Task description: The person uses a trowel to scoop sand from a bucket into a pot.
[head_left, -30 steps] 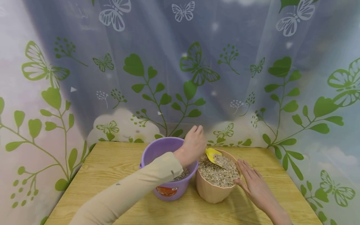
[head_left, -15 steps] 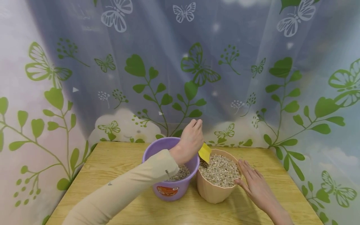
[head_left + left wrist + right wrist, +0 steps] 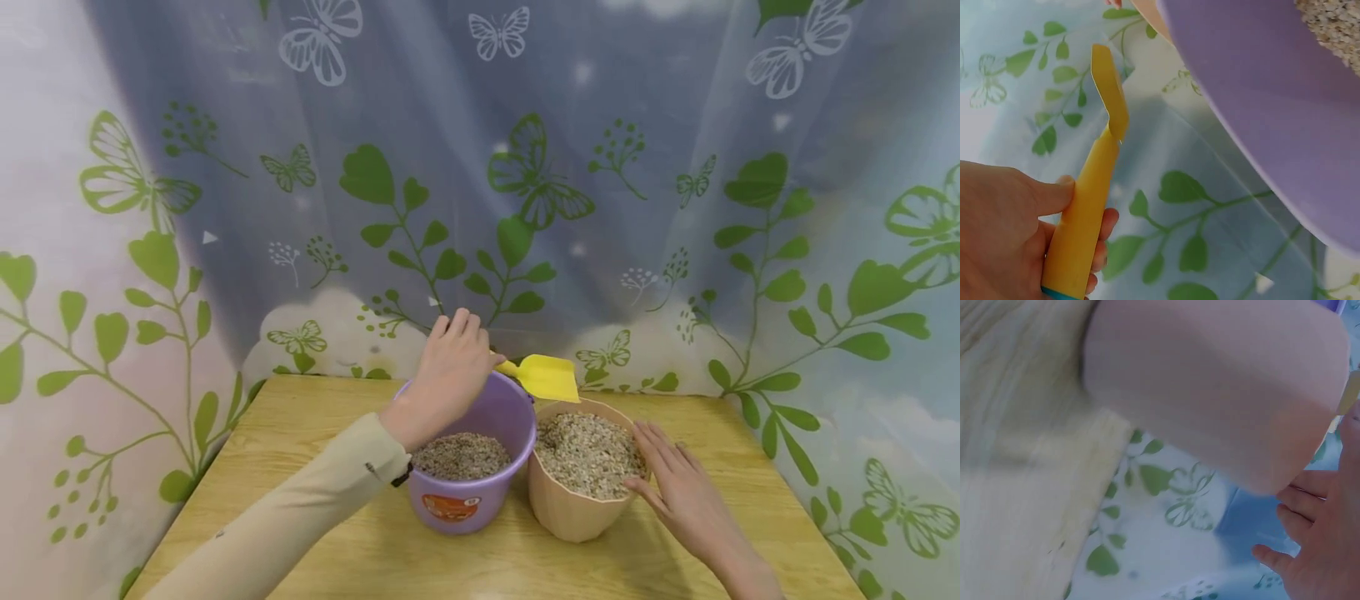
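At left, a beige sleeve (image 3: 285, 517) reaches in from the near edge, a black band (image 3: 402, 475) showing at its cuff. The left hand (image 3: 448, 371) is raised above the far left part of a purple bucket (image 3: 510, 421); its grip is clamped on the handle of a yellow scoop (image 3: 550, 377), with the fingers and thumb curled around it, as the left wrist view shows. In that view the handle ends in a teal band (image 3: 1063, 294). The bucket stands upright, an orange-red label (image 3: 448, 506) on its near wall, and holds a low layer of gravel (image 3: 465, 457). The scoop's blade points right and overlaps the far left rim of the neighbouring planter in the head view. This faceted, peach-coloured planter (image 3: 573, 517) stands upright just beside the bucket, filled with gravel nearly to its rim. At right, the right hand (image 3: 686, 496) rests against the planter's right side, fingers extended, grip apart, thumb at the rim. Both vessels stand on a wood-grain tabletop (image 3: 247, 467); beyond it hangs a curtain (image 3: 435, 108) printed with butterflies and green leaves.
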Demonstrator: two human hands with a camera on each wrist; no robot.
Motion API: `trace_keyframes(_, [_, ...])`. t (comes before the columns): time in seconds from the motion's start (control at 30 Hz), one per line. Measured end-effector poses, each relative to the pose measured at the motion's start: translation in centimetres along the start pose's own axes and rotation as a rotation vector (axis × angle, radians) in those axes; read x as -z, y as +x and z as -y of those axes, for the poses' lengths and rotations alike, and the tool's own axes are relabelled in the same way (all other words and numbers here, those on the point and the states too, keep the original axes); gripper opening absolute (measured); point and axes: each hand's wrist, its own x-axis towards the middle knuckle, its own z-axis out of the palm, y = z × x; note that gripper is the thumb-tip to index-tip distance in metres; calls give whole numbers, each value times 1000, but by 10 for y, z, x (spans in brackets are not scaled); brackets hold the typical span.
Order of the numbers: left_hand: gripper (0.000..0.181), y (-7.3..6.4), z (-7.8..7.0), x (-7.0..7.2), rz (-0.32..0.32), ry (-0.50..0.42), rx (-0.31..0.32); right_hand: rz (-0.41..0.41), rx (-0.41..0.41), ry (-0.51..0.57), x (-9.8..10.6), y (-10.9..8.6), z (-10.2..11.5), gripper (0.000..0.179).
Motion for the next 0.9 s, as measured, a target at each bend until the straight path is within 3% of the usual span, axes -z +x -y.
trace_keyframes(0.23, [43, -31, 32, -7, 60, -21, 111, -27, 117, -4, -3, 25, 31, 74])
trace_keyframes(0.4, [43, -50, 45, -18, 116, 30, 120, -92, 226, 10, -14, 48, 55, 73])
trace_keyframes(0.6, [34, -57, 44, -31, 190, 207, 35, -82, 257, 32, -27, 69, 79, 79])
trace_keyframes(0.73, [27, -56, 36, -34, 339, 341, -30, -46, 246, 18, -35, 77, 88, 87])
trace_keyframes(0.9, [31, -56, 22, -35, 536, 496, -166, -8, 233, 10, -41, 79, 91, 86])
